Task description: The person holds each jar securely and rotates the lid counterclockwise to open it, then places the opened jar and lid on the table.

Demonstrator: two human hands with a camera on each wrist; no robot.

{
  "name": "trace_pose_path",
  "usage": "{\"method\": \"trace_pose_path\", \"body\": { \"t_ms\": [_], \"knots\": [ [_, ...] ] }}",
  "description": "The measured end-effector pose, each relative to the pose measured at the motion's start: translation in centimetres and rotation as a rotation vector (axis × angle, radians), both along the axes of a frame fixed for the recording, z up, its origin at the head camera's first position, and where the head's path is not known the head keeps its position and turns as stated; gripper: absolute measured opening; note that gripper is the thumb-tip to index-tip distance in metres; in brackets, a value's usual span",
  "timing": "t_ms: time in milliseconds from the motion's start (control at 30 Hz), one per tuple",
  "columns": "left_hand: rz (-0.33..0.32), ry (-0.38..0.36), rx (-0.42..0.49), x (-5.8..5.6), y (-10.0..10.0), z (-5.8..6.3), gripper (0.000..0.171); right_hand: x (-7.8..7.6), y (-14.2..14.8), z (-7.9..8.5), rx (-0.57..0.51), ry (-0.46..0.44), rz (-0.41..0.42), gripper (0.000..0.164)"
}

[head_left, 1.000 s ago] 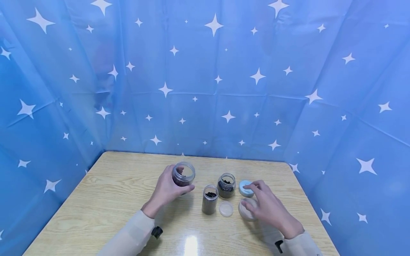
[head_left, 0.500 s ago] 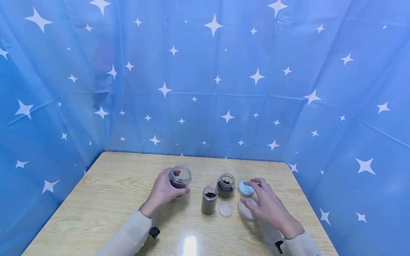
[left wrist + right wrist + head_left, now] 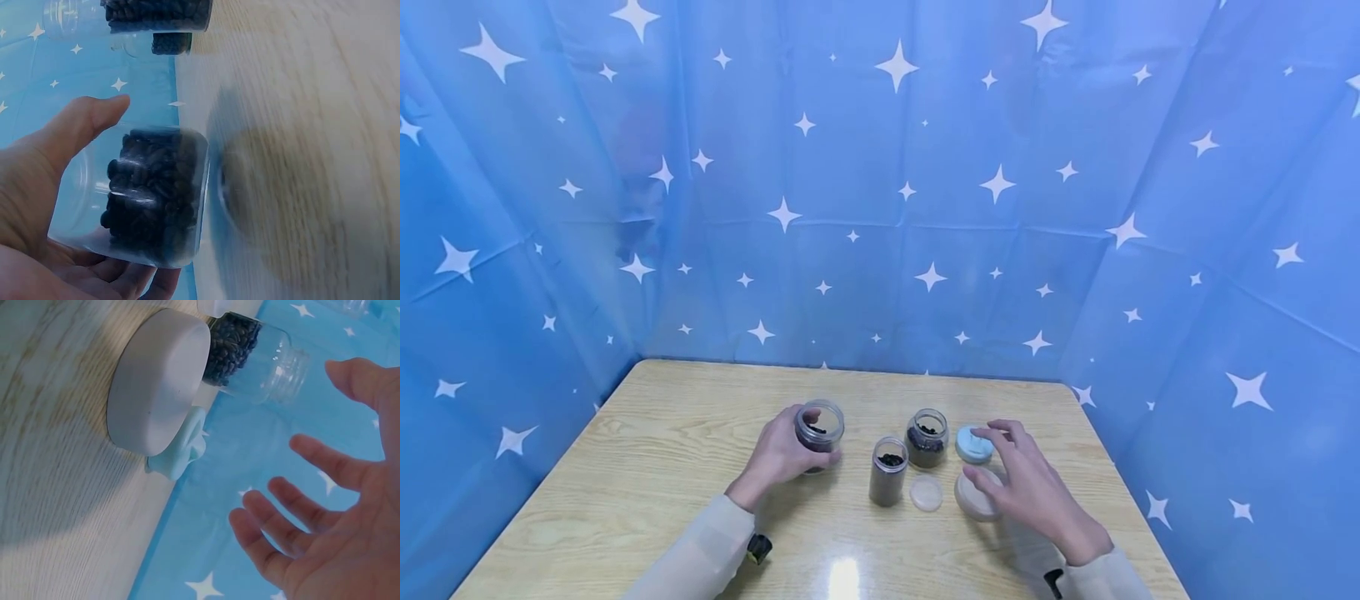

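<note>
My left hand [image 3: 777, 450] holds a wide clear jar [image 3: 156, 194] of dark beans, lidless in the head view. In the left wrist view its base hangs just above the table, with my thumb on one side and the other fingers on the opposite side. My right hand [image 3: 1037, 492] hovers over a white round lid [image 3: 159, 381] and a light blue lid [image 3: 178, 447] with a raised handle. Its fingers are spread and loosely bent, with nothing between them, apart from both lids in the right wrist view.
A tall narrow jar [image 3: 887, 485] and a squat glass jar [image 3: 927, 448], both uncovered with dark contents, stand mid-table. A small translucent disc [image 3: 927, 493] lies between the tall jar and the white lid. A blue star-patterned curtain [image 3: 865, 192] encloses the wooden table [image 3: 625, 467].
My left hand has brought the wide jar down toward the table and slightly left. The right hand stays above the lids, almost unmoved.
</note>
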State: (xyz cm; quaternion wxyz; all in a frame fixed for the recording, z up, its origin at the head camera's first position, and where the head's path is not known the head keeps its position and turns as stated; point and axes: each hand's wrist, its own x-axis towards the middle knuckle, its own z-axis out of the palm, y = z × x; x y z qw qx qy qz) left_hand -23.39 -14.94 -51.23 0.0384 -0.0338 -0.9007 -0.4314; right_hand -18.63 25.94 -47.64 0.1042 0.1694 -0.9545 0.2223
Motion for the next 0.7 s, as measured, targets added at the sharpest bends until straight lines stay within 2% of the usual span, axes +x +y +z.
{"method": "trace_pose_path", "body": {
  "t_ms": [300, 500, 700],
  "knots": [
    [0.012, -0.036, 0.016, -0.3, -0.7, -0.4, 0.090, 0.2, 0.0, 0.1, -0.019, 0.005, 0.002, 0.058],
    [-0.021, -0.067, 0.048, -0.3, -1.2, -0.3, 0.099, 0.2, 0.1, 0.2, -0.030, 0.011, 0.009, 0.058],
    [-0.053, -0.089, 0.054, 0.0, -1.9, -0.3, 0.099, 0.2, 0.2, 0.1, -0.026, 0.015, 0.015, 0.057]
  ]
}}
